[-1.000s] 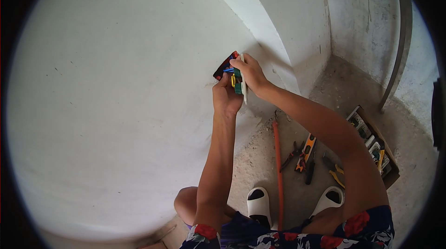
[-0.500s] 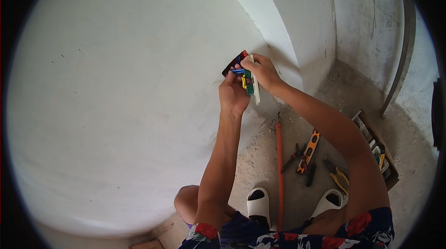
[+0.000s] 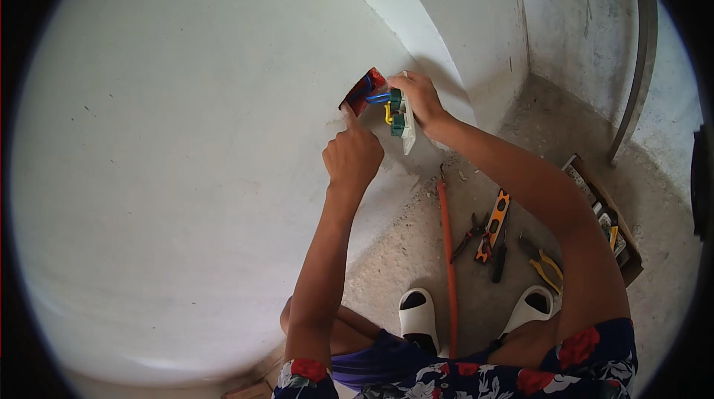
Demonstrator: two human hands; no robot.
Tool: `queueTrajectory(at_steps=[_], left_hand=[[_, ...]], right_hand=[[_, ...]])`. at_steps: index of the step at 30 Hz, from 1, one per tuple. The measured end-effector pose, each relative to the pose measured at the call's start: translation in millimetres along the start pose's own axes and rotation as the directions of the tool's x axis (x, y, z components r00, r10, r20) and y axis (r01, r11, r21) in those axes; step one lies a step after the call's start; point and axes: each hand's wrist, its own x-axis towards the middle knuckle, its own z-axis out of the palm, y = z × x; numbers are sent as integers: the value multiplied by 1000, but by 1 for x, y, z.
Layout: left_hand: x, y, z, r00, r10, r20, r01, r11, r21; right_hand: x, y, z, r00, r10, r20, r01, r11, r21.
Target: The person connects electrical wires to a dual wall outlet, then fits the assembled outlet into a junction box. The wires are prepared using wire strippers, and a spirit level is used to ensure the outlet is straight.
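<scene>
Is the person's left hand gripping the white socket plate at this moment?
No, the left hand is a closed fist below the wall box, while only the right hand holds the socket plate.

I count two hands: my left hand (image 3: 352, 159) and my right hand (image 3: 421, 98). One socket (image 3: 401, 118), held by the right. One wall box (image 3: 362, 91). Three wires at the socket: one blue wire (image 3: 377, 98), one yellow wire (image 3: 387, 113), one red wire (image 3: 364, 89). One orange pipe (image 3: 448, 246) on the floor. Two white slippers: left slipper (image 3: 419, 313), right slipper (image 3: 533, 304). One level (image 3: 495, 225). One pair of yellow pliers (image 3: 544, 269). One toolbox (image 3: 606, 220).
</scene>
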Motion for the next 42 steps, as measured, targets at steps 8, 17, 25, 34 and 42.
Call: queueTrajectory(at_steps=[8,17,25,34,42], left_hand=[[-6,-14,24,988,-88,-125,-60,526,-848],[23,-29,10,782,222,-583,-481,809,-337],[57,-27,-7,834,535,-131,-543,839,-28],[61,-32,-9,769,631,-101,-629,775,55],[59,-28,-10,779,599,-185,-626,764,-160]], right_hand=[[12,12,23,993,36,-110,-34,999,23],[16,11,6,996,-75,36,78,995,-69],[20,-8,-13,941,174,291,-142,982,-126],[-5,-4,-4,928,321,188,-287,940,-183],[-2,-10,-19,881,323,346,-304,946,-110]])
